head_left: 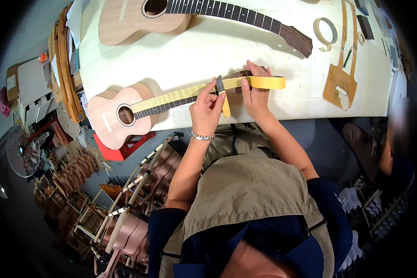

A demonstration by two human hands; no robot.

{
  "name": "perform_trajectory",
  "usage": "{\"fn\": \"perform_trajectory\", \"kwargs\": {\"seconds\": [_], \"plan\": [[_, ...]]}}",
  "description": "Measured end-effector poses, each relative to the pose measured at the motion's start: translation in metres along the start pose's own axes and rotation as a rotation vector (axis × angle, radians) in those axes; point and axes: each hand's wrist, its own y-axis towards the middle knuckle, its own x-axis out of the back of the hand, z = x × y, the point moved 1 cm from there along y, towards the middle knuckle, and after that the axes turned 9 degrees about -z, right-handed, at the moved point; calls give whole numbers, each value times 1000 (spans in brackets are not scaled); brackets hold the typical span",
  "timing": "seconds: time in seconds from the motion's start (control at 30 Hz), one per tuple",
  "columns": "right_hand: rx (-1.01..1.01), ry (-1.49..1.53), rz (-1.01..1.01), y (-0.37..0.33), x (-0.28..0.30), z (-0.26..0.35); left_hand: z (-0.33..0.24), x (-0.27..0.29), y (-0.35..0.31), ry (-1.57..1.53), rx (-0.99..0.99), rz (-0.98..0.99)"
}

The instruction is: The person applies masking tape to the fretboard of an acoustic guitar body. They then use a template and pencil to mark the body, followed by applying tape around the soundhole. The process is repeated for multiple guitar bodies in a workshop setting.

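Presently pinching a dark blade (220, 84) in left fingers (206, 92) over the smaller ukulele (171, 104), face-up on the white surface (310, 104). Holding a yellow tape roll (269, 82) at its headstock (240, 74) with right fingers (245, 90).

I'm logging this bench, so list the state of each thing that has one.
Left hand: closed on blade.
Right hand: at the small instrument's headstock.
Small instrument: face up, fretboard partly covered with yellow tape.
Large instrument: face up, fretboard untaped.
Yellow tape roll: partly unrolled.
Pale tape roll: end loose.
Fan: cannot tell if running.
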Motion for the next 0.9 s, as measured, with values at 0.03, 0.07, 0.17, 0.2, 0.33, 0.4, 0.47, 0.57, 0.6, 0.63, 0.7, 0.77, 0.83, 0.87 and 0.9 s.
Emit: {"fn": "perform_trajectory", "kwargs": {"seconds": [0.03, 0.07, 0.17, 0.2, 0.33, 0.4, 0.47, 0.57, 0.6, 0.63, 0.7, 0.77, 0.83, 0.87, 0.9], "plan": [[32, -32, 4, -1, 0, 0, 2, -1, -1, -2, 11, -8], [67, -65, 8, 0, -1, 2, 3, -2, -1, -6, 21, -18], [431, 61, 130, -8, 14, 33, 7, -5, -1, 39, 13, -29], [603, 201, 59, -13, 20, 52, 3, -4, -1, 47, 13, -34], [344, 493, 190, -1, 37, 70, 18, 6, -2, 294, -497, -106], [-180, 719, 96, 1, 30, 65, 24, 21, -2, 515, -824, -55], [-421, 972, 24, 4, 27, 67, 17, 28, -9, 372, -804, -103], [-510, 1101, 39, 2, 25, 71, -13, 26, -17, -140, -271, -51], [-514, 1136, 49, -1, 23, 72, -21, 20, -16, -353, -74, -40], [-518, 1172, 59, -4, 22, 74, -24, 17, -17, -567, 123, -28], [-853, 1598, 102, -5, 20, 78, -22, 25, -18, -566, 203, -28], [-1394, 2172, -77, -4, 32, 66, -8, 42, -18, -562, 199, -32], [-1000, 2383, -28, 20, 65, 39, 14, 105, -9, -279, -31, -238], [-941, 2324, -126, 26, 84, 8, 19, 143, -7, -226, 72, -358], [-866, 2255, -225, 28, 95, -12, 27, 175, -4, -380, 126, -412]]}}
